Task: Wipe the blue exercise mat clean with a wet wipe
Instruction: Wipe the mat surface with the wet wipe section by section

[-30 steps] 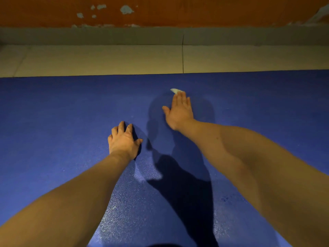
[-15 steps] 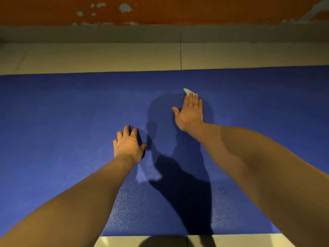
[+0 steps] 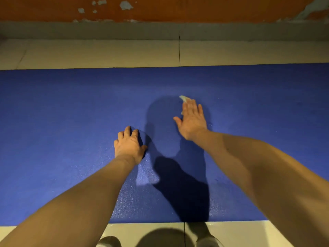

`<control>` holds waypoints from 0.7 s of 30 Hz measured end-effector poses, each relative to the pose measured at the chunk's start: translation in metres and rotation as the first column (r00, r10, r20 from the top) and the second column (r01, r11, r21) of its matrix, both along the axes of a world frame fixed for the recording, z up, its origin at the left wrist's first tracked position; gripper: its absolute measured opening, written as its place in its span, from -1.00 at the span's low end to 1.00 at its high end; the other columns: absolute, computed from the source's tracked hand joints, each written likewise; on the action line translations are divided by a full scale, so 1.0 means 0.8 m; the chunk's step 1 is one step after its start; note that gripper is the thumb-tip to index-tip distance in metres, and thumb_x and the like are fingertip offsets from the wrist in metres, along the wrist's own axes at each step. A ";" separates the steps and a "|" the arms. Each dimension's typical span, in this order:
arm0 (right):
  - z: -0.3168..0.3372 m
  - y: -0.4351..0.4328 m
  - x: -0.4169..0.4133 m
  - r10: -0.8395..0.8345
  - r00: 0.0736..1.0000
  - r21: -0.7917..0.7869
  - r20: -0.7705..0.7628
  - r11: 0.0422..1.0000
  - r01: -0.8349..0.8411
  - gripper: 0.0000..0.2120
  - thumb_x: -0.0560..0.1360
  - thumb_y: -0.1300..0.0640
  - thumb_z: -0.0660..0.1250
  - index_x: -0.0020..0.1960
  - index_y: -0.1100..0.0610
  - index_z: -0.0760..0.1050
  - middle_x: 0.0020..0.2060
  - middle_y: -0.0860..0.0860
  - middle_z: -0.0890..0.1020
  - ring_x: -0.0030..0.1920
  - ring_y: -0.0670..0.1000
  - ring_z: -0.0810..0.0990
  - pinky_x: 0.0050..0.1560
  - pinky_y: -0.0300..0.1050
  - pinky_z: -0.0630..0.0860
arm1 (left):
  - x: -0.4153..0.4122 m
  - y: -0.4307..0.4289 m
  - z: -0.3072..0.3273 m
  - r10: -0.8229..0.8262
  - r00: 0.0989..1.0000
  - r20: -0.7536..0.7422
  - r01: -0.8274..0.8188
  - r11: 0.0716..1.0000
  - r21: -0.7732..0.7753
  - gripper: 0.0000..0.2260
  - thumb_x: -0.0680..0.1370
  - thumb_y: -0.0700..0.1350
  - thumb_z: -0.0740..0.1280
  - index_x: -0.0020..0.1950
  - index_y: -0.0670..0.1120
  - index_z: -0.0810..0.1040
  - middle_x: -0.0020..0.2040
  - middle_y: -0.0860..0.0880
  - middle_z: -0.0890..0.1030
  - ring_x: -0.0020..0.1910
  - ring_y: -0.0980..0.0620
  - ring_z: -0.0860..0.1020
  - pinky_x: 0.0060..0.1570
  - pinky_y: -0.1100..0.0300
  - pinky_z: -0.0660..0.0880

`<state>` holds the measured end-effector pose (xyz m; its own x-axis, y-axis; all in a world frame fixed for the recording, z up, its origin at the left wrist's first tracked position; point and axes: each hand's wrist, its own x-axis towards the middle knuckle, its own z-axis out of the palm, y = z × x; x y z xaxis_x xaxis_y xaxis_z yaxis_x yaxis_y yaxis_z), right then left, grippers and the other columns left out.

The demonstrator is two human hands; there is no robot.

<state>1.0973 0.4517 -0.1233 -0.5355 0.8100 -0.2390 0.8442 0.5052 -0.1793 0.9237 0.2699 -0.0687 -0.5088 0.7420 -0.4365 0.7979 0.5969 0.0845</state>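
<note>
The fingers (image 3: 193, 106) of your right hand (image 3: 193, 123) lie straight and close together, pressed flat on the wet wipe (image 3: 183, 98). Only a pale corner of the wipe shows past your fingertips. Your left hand (image 3: 129, 145) holds nothing. Its fingers are loosely bent and propped on the blue exercise mat (image 3: 71, 113) nearer to you, seemingly as a brace.

The mat lies flat across the tiled floor (image 3: 106, 52), running out of view on both sides, with a wall (image 3: 213, 9) beyond it. You look to be in mid-stroke on the middle of the mat. The near strip glistens as if damp, while the far band and both sides look dry. For the next pass, keep your palm flat so the wipe does not bunch, and carry it toward the far edge or sideways onto dry mat.
</note>
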 end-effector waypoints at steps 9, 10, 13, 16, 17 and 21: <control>0.009 -0.113 -0.049 0.055 0.998 -0.075 -0.008 0.996 -0.055 -0.17 0.65 -0.29 -0.05 0.64 0.27 -0.22 0.64 0.10 -0.27 0.61 0.22 -0.34 0.59 0.23 -0.23 | 0.011 -0.017 0.002 0.012 1.000 0.024 -0.012 1.000 -0.015 -0.34 0.56 0.16 0.35 0.58 -0.03 0.20 0.60 -0.08 0.09 0.50 -0.18 0.15 0.44 -0.08 0.22; 0.007 -0.127 -0.050 0.134 0.991 -0.075 0.003 0.988 -0.133 -0.18 0.66 -0.28 -0.05 0.64 0.27 -0.23 0.64 0.10 -0.28 0.61 0.20 -0.35 0.60 0.21 -0.23 | 0.012 -0.018 0.002 0.011 1.000 0.026 -0.010 1.000 -0.015 -0.34 0.56 0.16 0.35 0.58 -0.03 0.22 0.60 -0.08 0.10 0.49 -0.18 0.15 0.43 -0.08 0.22; 0.004 -0.125 -0.038 0.279 0.960 -0.037 0.008 0.960 -0.278 -0.22 0.68 -0.25 -0.06 0.65 0.22 -0.23 0.64 0.06 -0.26 0.62 0.12 -0.33 0.61 0.18 -0.23 | 0.017 -0.019 0.003 0.010 0.999 0.034 -0.009 1.000 -0.017 -0.37 0.56 0.14 0.35 0.56 -0.03 0.24 0.60 -0.08 0.11 0.48 -0.18 0.16 0.42 -0.07 0.23; 0.003 -0.086 -0.002 0.142 0.985 -0.001 -0.093 0.990 -0.143 -0.22 0.64 -0.22 0.09 0.66 0.15 -0.13 0.64 -0.11 -0.13 0.64 0.07 -0.18 0.61 0.16 -0.21 | 0.018 -0.024 0.003 0.006 0.999 0.038 -0.005 1.000 -0.022 -0.39 0.57 0.10 0.35 0.56 -0.03 0.25 0.59 -0.07 0.12 0.47 -0.18 0.17 0.42 -0.07 0.23; 0.002 -0.071 0.014 0.078 0.994 0.005 -0.082 0.997 -0.078 -0.22 0.64 -0.22 0.09 0.66 0.13 -0.14 0.63 -0.14 -0.13 0.64 0.07 -0.16 0.61 0.14 -0.23 | 0.018 -0.026 0.003 0.003 0.999 0.039 -0.003 1.000 -0.024 -0.40 0.57 0.09 0.35 0.56 -0.02 0.25 0.58 -0.07 0.13 0.47 -0.18 0.18 0.42 -0.07 0.24; 0.001 -0.049 0.039 -0.102 0.992 0.014 0.069 0.995 0.102 -0.21 0.67 -0.26 -0.07 0.65 0.22 -0.25 0.64 -0.03 -0.26 0.64 0.12 -0.26 0.61 0.14 -0.25 | 0.020 -0.032 0.005 0.007 0.999 0.045 -0.005 0.999 -0.033 -0.39 0.57 0.06 0.34 0.58 -0.01 0.22 0.58 -0.05 0.13 0.47 -0.16 0.18 0.41 -0.06 0.24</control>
